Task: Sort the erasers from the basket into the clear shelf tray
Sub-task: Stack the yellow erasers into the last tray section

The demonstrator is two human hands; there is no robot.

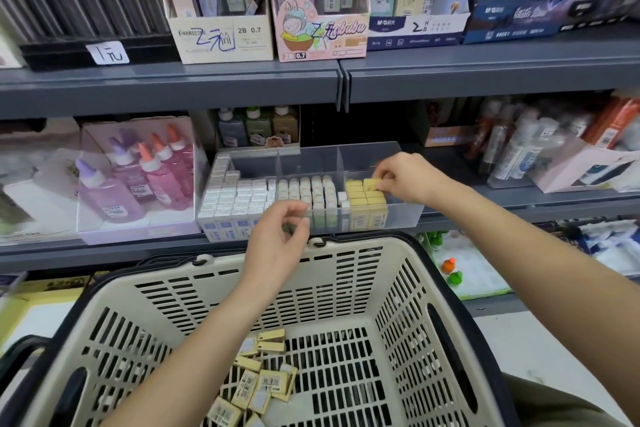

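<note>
A clear shelf tray sits on the middle shelf, split into compartments holding white erasers, pale rounded erasers and yellow erasers in rows. My right hand pinches one yellow eraser at the back of the yellow rows. My left hand hovers in front of the tray over the basket's far rim, fingers loosely curled; whether it holds anything is unclear. The cream basket below holds several loose yellow erasers on its floor.
Pink and purple glue bottles stand in a clear box left of the tray. Packaged bottles fill the shelf to the right. Boxes of pencil leads line the shelf above. The basket's black handle runs along its rim.
</note>
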